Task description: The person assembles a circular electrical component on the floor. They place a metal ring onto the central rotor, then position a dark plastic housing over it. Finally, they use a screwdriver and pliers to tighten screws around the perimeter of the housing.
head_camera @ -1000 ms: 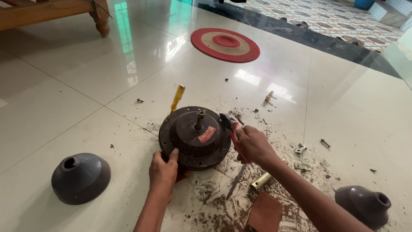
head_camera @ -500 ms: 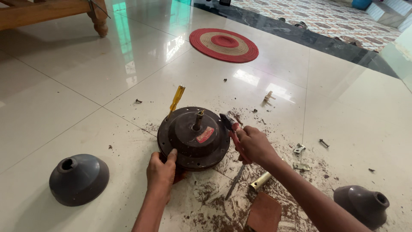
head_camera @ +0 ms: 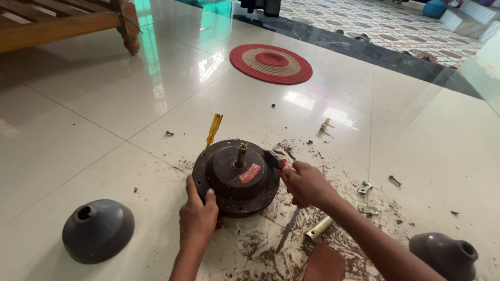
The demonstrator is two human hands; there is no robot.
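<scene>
Fan motor housing (head_camera: pixel 237 179) on dusty floor (head_camera: pixel 104 104), centre-near. Left hand (head_camera: pixel 198 213) clamped on near rim, steadying; right hand (head_camera: pixel 307 183) closed around pliers (head_camera: pixel 276 158) at right edge (likely prying the casing). Next move probably needs firm bracing, steady leverage.

dark round fan motor housing (head_camera: pixel 237 179) flat on dusty floor tiles, short shaft upright, red label on top

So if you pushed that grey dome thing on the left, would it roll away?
Probably not: the grey dome sits on its wide open rim, so it would likely slide on the glossy tile floor. It looks hollow, so probably fairly light.
</scene>
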